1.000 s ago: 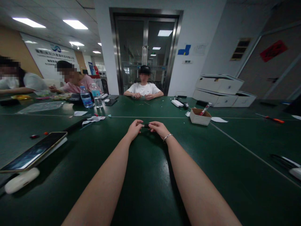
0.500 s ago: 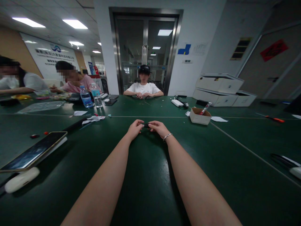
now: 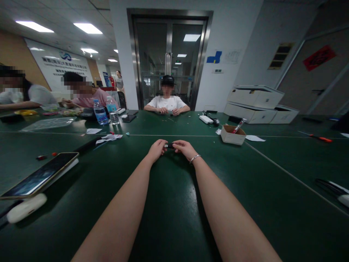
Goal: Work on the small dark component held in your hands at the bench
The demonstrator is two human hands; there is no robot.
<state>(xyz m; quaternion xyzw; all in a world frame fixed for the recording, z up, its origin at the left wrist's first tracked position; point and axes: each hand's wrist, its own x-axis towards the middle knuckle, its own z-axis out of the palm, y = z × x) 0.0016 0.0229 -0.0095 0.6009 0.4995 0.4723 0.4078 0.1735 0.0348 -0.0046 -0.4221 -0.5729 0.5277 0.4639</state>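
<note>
Between my two hands is a small black object [image 3: 170, 145] with a silvery left end, held a little above the green table [image 3: 169, 196]. Its exact kind is too small to make out. The fingers of my left hand [image 3: 156, 150] pinch the silvery end. My right hand [image 3: 185, 149], with a silver bracelet [image 3: 194, 158] at the wrist, grips the black end between thumb and fingers. My fingertips hide parts of both ends.
A phone [image 3: 40, 174] and a white rounded case [image 3: 27, 208] lie at left. Water bottles [image 3: 100, 112] stand farther back. To the right are an open small box [image 3: 232, 136], a screwdriver [image 3: 320, 138] and stacked white boxes [image 3: 253, 105]. A person [image 3: 167, 103] sits opposite; others sit at left.
More of the silvery end shows between my hands, which have barely moved. The person opposite has moved their hands apart. Another person has appeared standing in the left background.
</note>
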